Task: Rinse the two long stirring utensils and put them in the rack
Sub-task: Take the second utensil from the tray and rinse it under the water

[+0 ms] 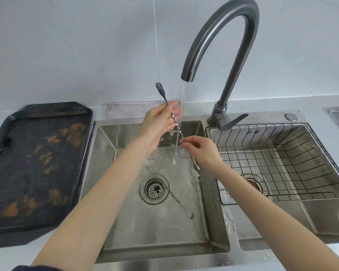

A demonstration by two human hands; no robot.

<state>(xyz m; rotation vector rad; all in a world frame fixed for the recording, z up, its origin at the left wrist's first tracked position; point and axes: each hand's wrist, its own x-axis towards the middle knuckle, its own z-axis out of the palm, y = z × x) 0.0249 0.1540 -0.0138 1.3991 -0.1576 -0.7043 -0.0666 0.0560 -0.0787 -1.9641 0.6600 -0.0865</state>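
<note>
i see a double steel sink [213, 249] under a tall curved faucet [223, 36] with water running into the left basin; a dark stained tray [37, 169] lies on the counter to the left, and a folded cloth [125, 112] sits behind the basin against the wall; a wire rack [282, 161] rests in the right basin; my left hand [160, 122] is curled shut around the upper part of one long twisted stirrer [176, 126], fork end pointing up and away, just beside the stream; my right hand [202, 151] pinches the same stirrer lower down between thumb and fingertips, and its far end drops behind that hand; the shaft slants across the water between the two hands; the second stirrer [169, 192] lies flat on the floor of the left basin, across the edge of the drain strainer [154, 190], fork end toward the back, spoon end toward me.
</note>
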